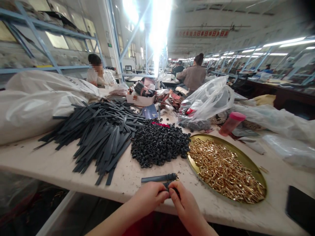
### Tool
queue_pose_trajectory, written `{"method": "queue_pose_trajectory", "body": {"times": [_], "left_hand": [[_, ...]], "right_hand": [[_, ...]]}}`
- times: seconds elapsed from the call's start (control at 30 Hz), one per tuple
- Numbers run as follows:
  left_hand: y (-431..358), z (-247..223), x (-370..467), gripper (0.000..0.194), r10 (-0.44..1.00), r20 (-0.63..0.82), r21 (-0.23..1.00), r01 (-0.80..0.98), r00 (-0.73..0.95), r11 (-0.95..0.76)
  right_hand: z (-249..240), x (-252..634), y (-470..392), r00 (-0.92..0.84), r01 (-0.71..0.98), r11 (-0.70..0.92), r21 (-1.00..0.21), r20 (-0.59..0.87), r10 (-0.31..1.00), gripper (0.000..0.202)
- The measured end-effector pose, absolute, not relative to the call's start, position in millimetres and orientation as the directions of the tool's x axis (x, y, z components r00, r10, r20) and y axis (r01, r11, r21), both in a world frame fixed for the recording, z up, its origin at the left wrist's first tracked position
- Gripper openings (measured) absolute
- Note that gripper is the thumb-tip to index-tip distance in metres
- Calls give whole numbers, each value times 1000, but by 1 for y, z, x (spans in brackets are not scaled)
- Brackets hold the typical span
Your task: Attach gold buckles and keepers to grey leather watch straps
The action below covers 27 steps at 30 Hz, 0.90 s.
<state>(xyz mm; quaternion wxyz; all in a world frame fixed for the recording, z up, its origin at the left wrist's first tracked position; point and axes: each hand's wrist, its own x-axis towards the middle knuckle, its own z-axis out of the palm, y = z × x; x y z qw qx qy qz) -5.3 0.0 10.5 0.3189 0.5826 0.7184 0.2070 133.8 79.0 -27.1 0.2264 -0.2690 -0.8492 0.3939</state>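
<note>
My left hand [153, 194] and my right hand [184, 200] meet at the table's front edge, fingertips pinched together. Between them is a dark leather strap [166, 184], mostly covered by the fingers. Just beyond the hands lies a finished-looking dark strap [156, 178] with a gold buckle [177, 177] at its right end. Farther in sits a heap of small black strap loops [159, 144]. To its left spreads a pile of long dark strips [105, 134]. On the right, a gold-coloured oval tray [262, 183] holds many gold buckles [223, 170].
A dark flat object [300, 208] lies at the right edge. A pink-lidded jar [231, 124] and a clear plastic bag [206, 101] stand behind the tray. A large white sack [29, 105] fills the left side. Co-workers sit farther back.
</note>
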Motion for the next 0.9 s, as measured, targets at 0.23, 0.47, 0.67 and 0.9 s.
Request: {"method": "queue_pose_trajectory", "body": {"times": [0.23,0.47,0.67,0.9], "left_hand": [[4,4,-90,22,878,26,298,842,-478,449],[-13,-9,-171,18,680,118,26,686,-724,727],[-16,-6,-173,23,636,111,135,645,-764,752],[-42,28,-79,23,865,-211,673,575,-455,466]], "right_hand": [[-66,105,123,-728,413,776,-477,338,596,20],[-95,109,136,-712,359,880,-313,518,474,29],[-92,110,135,-656,357,848,-392,541,526,28],[-48,112,107,-538,161,469,-868,321,779,37]]}}
